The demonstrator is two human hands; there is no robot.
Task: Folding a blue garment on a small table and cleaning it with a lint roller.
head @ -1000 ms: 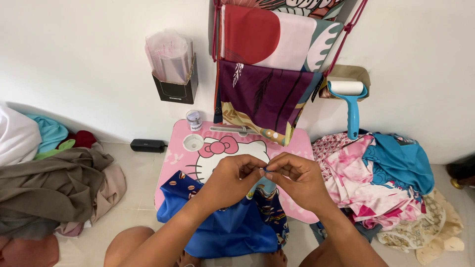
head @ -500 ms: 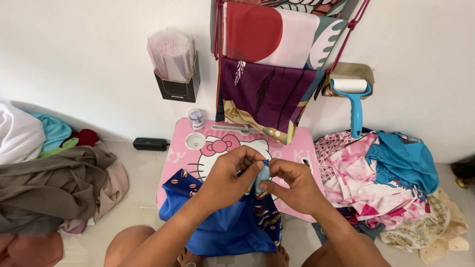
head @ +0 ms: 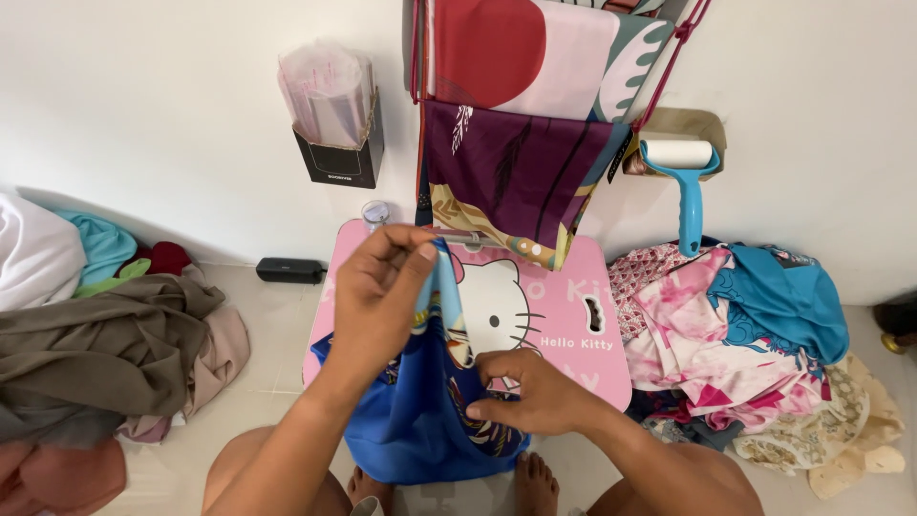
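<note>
1. Head view: left hand (head: 382, 291) pinches a raised corner of the blue patterned cloth (head: 425, 420) above the pink table (head: 564, 325).
2. Right hand (head: 530, 392) grips the cloth's lower edge at the table's front.

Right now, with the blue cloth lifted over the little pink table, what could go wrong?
The left hand pinches only an edge of the blue cloth, so it may slip free. The small clear cup stands at the pink table edge just behind that hand; a swing of the cloth might knock it off. The right hand presses the cloth's lower part, so pulling upward could bunch or strain it.
</note>
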